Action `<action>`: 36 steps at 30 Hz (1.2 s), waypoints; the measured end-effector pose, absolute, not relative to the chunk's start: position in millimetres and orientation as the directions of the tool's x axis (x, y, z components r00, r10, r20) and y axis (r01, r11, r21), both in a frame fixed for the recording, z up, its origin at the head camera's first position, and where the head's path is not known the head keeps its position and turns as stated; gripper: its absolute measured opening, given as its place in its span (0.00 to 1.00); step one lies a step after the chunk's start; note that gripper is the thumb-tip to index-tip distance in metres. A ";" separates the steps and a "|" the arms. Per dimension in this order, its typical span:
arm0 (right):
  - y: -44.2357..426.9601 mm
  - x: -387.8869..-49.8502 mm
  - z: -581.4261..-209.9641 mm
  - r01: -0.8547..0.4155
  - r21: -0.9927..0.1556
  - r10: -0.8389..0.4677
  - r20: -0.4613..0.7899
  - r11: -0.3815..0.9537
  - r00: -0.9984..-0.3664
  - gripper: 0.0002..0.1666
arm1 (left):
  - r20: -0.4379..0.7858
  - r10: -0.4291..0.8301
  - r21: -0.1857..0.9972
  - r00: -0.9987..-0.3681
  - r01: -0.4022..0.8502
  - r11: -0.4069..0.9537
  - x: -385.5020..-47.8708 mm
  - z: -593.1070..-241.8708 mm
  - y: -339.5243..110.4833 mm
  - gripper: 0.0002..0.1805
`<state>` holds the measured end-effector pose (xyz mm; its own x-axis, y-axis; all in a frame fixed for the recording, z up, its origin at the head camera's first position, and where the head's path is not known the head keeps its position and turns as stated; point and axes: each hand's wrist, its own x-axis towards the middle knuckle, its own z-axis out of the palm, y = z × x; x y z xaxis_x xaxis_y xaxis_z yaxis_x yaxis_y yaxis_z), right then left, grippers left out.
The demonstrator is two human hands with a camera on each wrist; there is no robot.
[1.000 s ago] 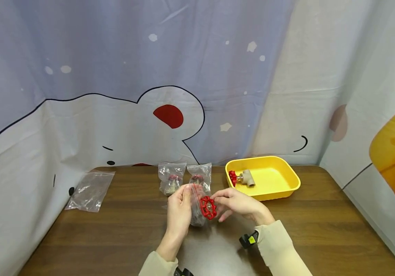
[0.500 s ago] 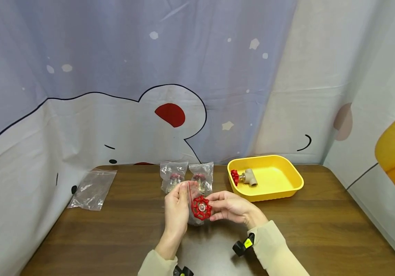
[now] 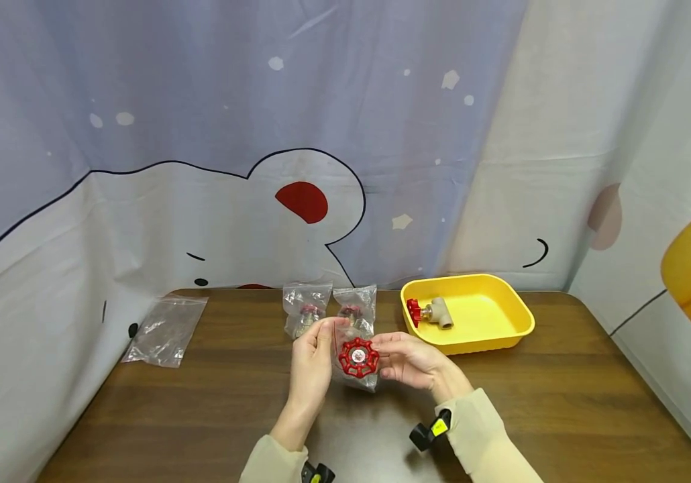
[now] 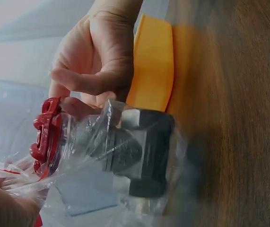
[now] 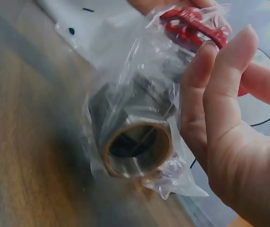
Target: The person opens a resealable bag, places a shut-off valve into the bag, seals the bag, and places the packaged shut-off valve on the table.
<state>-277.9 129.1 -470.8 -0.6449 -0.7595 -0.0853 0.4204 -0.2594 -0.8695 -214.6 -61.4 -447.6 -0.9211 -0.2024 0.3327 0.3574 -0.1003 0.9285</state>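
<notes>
In the head view my left hand point(image 3: 312, 359) pinches the top edge of a clear zip bag point(image 3: 369, 382). A gate valve with a red handwheel point(image 3: 358, 357) stands in that bag, its wheel at the bag's mouth. My right hand point(image 3: 408, 362) holds the wheel by its right rim. The left wrist view shows the valve's dark metal body point(image 4: 137, 151) still inside the plastic, below the fingers. From the right wrist view, the round threaded opening of the valve body point(image 5: 137, 149) faces the camera through the bag.
Two more bagged red-wheel valves, one bag point(image 3: 306, 305) beside another bag point(image 3: 357, 302), lie at the table's back. A yellow tray point(image 3: 493, 312) at right holds a grey tee valve point(image 3: 439, 313) with a red wheel. A flattened plastic bag point(image 3: 164, 332) lies at left.
My right fingers have closed on the handwheel's rim. The wheel has turned to face the head camera. My left hand keeps its pinch on the bag.
</notes>
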 end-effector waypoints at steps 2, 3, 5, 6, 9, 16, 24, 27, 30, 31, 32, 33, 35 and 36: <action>127.2 -278.4 -472.6 0.434 -0.865 -0.756 -0.103 -0.253 -0.647 0.20 | 0.315 -0.198 0.922 -0.928 0.348 -0.167 -215.2 -448.3 -61.3 0.19; 125.7 -278.3 -473.2 0.439 -0.863 -0.745 -0.118 -0.249 -0.656 0.19 | 0.309 -0.197 0.919 -0.930 0.346 -0.189 -215.5 -448.8 -61.2 0.19; 121.7 -277.7 -473.8 0.441 -0.867 -0.710 -0.159 -0.233 -0.686 0.17 | 0.297 -0.195 0.914 -0.935 0.338 -0.226 -216.1 -449.7 -60.7 0.19; 119.2 -277.2 -473.8 0.441 -0.870 -0.687 -0.182 -0.222 -0.704 0.16 | 0.297 -0.197 0.913 -0.934 0.339 -0.229 -216.2 -450.3 -60.4 0.19; 112.9 -275.2 -473.0 0.411 -0.893 -0.596 -0.233 -0.181 -0.768 0.11 | 0.282 -0.200 0.914 -0.938 0.326 -0.241 -217.2 -452.5 -59.4 0.19; 106.1 -272.9 -470.9 0.309 -0.947 -0.451 -0.237 -0.093 -0.860 0.09 | 0.263 -0.194 0.931 -0.945 0.302 -0.207 -218.6 -456.4 -59.0 0.18; 100.5 -268.8 -469.3 0.151 -0.988 -0.297 -0.134 -0.033 -0.945 0.13 | 0.256 -0.185 0.965 -0.949 0.263 -0.013 -220.8 -462.0 -64.1 0.17; 99.8 -267.4 -467.4 0.001 -0.994 -0.214 -0.025 0.112 -0.976 0.13 | 0.252 -0.169 0.967 -0.953 0.245 0.065 -221.7 -465.6 -66.4 0.17; 101.9 -265.0 -461.1 -0.127 -0.940 -0.185 0.071 0.317 -0.980 0.13 | 0.257 -0.154 0.965 -0.954 0.244 0.096 -222.2 -467.9 -67.6 0.17; 103.1 -264.1 -458.4 -0.157 -0.914 -0.188 0.091 0.375 -0.978 0.13 | 0.266 -0.154 0.961 -0.952 0.250 0.116 -222.6 -468.5 -68.0 0.17; 104.4 -263.1 -454.7 -0.183 -0.883 -0.189 0.110 0.431 -0.976 0.13 | 0.275 -0.153 0.957 -0.949 0.256 0.134 -222.8 -468.5 -68.2 0.16; 105.8 -262.0 -451.1 -0.192 -0.866 -0.196 0.112 0.462 -0.974 0.13 | 0.291 -0.152 0.950 -0.945 0.267 0.159 -223.1 -468.7 -68.5 0.16; 108.7 -260.4 -444.0 -0.201 -0.847 -0.203 0.112 0.493 -0.973 0.13 | 0.317 -0.154 0.934 -0.936 0.279 0.222 -223.5 -468.5 -68.8 0.16; 110.0 -259.8 -440.6 -0.201 -0.844 -0.203 0.113 0.497 -0.973 0.13 | 0.330 -0.154 0.925 -0.931 0.286 0.250 -223.4 -468.3 -68.8 0.16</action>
<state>-259.8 110.0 -440.6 -0.9728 -0.2025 0.1128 -0.2014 0.4970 -0.8440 -223.4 -68.8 -468.3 -0.9314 -0.1538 0.3300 0.2864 0.2502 0.9249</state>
